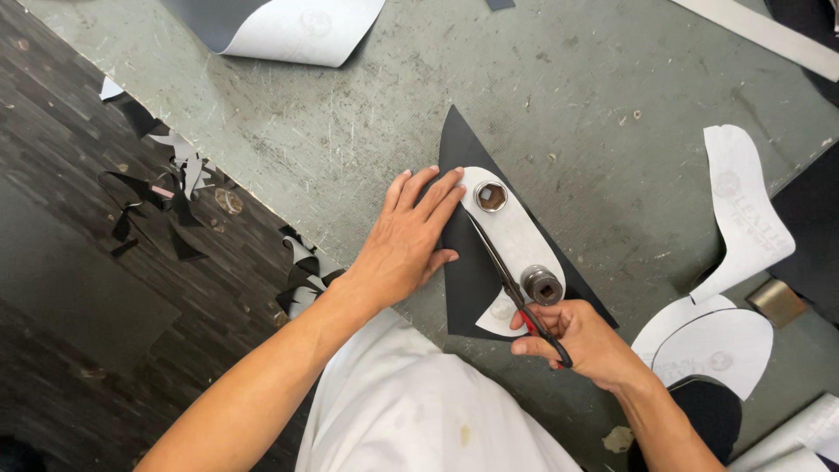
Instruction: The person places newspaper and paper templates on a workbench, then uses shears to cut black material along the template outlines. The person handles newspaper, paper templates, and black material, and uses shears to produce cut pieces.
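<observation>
A black triangular sheet (468,271) lies on the grey-green worktable (350,114). On it rests a white oblong pattern piece (517,240), weighed down by two metal sockets, one at its far end (491,196) and one at its near end (543,285). My left hand (411,236) presses flat on the left part of the sheet, fingertips touching the pattern's far edge. My right hand (584,341) grips a slim cutting tool with a red-and-black handle (516,284), its blade running along the pattern's left edge.
White cut-out pieces (743,218) (712,350) lie at the right. A curled grey-white sheet (297,31) sits at the far edge. Black and white offcuts (170,188) litter the dark floor left of the table. A small brass block (776,301) lies at right.
</observation>
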